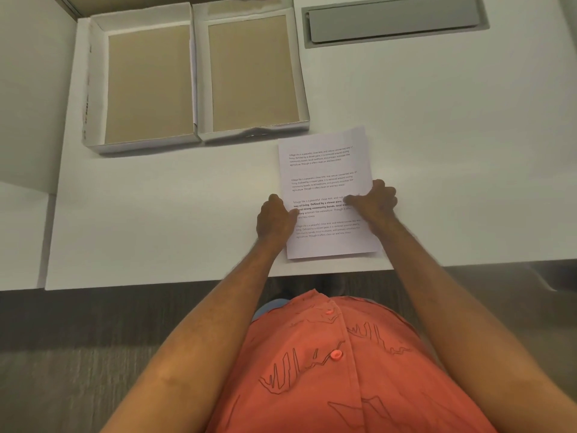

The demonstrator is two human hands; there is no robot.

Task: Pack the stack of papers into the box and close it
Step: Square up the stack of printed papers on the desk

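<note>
A stack of printed white papers (324, 182) lies flat on the white table (171, 214) near its front edge. My left hand (274, 218) grips the stack's left edge and my right hand (373, 203) grips its right edge, thumbs on top of the sheets. Just beyond the papers sit two open white box halves side by side, both with tan bottoms and nothing inside: the nearer one (304, 98) in the middle and another (96, 85) to its left. I cannot tell which half is the lid.
A grey recessed cable tray (393, 21) is set into the table at the back right. Bare table surface extends to the right of the papers. A second white surface (22, 232) adjoins on the left.
</note>
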